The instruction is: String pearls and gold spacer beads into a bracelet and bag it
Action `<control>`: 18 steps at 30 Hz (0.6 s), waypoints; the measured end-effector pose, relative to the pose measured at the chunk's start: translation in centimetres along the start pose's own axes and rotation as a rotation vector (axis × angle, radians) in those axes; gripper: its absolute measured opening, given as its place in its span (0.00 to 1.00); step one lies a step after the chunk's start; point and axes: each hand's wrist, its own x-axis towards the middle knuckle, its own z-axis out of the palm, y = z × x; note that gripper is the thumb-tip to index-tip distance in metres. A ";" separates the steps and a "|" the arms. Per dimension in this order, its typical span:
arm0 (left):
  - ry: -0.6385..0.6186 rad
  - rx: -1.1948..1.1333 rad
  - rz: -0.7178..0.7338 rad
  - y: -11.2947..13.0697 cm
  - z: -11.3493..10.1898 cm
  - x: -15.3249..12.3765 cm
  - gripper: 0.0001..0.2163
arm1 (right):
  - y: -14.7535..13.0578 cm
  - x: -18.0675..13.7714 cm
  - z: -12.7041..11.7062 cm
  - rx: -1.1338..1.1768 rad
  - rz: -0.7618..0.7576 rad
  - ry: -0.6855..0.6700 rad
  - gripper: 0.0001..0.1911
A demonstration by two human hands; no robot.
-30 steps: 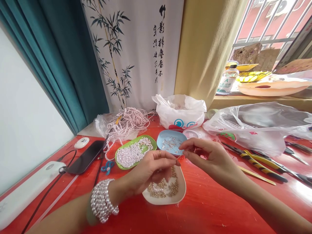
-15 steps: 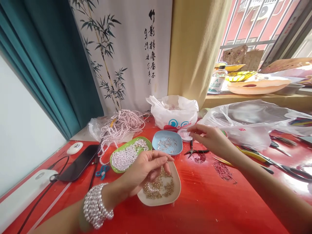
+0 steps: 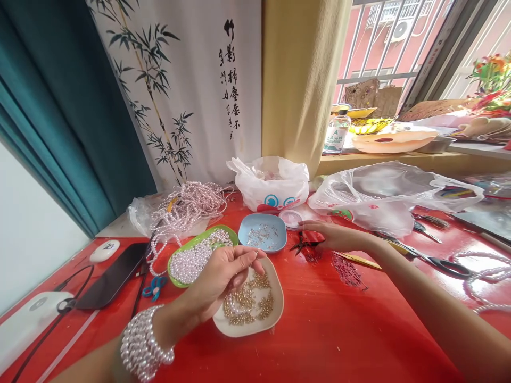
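Note:
My left hand [image 3: 235,267] is closed in a pinch above the cream dish [image 3: 247,330] of gold and white beads. Whatever tiny piece sits at its fingertips is too small to name. Around that wrist is a bracelet of pearl strands [image 3: 143,340]. My right hand [image 3: 333,236] has its fingers stretched over the dark-handled pliers [image 3: 301,246], thumb and fingers apart on either side of the handles; whether they touch, I cannot tell. Close by are a blue dish [image 3: 282,239] of small metal pieces and a green dish [image 3: 172,274] of white pearls.
Pink bead strands [image 3: 195,205] heap at the back left, near a phone [image 3: 114,276]. A white plastic bag [image 3: 271,183] stands behind the dishes; a clear bag [image 3: 383,202] lies right of it. Scissors [image 3: 447,266] and red bits [image 3: 347,270] lie to the right.
My right hand has come down from beside the small round lid onto the pliers. The left hand keeps its pinch over the cream dish. The view has turned rightward.

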 end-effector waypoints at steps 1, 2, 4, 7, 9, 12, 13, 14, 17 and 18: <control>-0.001 0.002 0.004 0.0 0.0 0.0 0.09 | -0.1 0.0 0.2 -0.002 -0.014 -0.020 0.34; -0.004 0.005 0.007 0.0 0.0 0.0 0.09 | -0.1 0.1 0.4 -0.005 -0.022 -0.034 0.35; -0.006 0.012 0.008 0.0 0.0 0.0 0.10 | -0.1 0.2 0.7 -0.017 -0.031 -0.046 0.36; -0.004 -0.002 -0.007 0.0 -0.1 -0.1 0.09 | 0.0 0.4 1.0 -0.044 -0.028 -0.047 0.34; -0.005 -0.017 -0.011 0.0 -0.1 -0.1 0.09 | 0.0 0.4 1.0 -0.072 -0.026 -0.052 0.34; -0.007 -0.011 -0.002 0.1 0.0 -0.1 0.09 | 0.1 0.3 0.5 -0.134 -0.027 -0.087 0.35; -0.007 -0.005 -0.003 0.1 0.0 -0.1 0.09 | 0.0 0.3 0.3 -0.162 -0.028 -0.101 0.35; -0.010 -0.001 -0.009 0.1 0.0 -0.1 0.09 | -0.1 0.3 0.2 -0.192 -0.027 -0.112 0.35; -0.016 0.000 -0.023 0.1 0.0 -0.1 0.10 | -0.7 0.4 0.0 -0.302 -0.017 -0.105 0.35; -0.014 -0.003 -0.023 0.1 0.0 -0.1 0.10 | -1.0 0.5 0.0 -0.339 -0.016 -0.094 0.34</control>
